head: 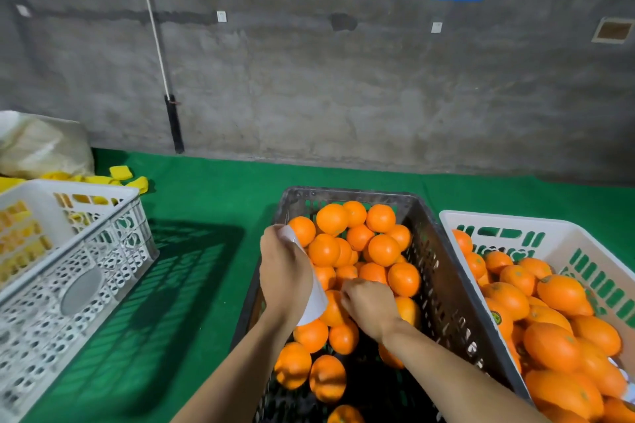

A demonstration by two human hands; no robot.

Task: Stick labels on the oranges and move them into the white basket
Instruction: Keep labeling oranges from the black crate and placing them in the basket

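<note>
Label strip (318, 299) hangs lengthwise from our left hand (281, 273), which grips it over the dark crate (446, 285). Our right hand (369, 307), just beside its lower end, pinches there; oranges (357, 244) lie directly below, white basket (563, 233) to the right.

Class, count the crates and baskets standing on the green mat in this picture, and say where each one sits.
3: a white crate at the left, a dark crate in the middle holding oranges, and a white basket at the right, also holding oranges.
</note>
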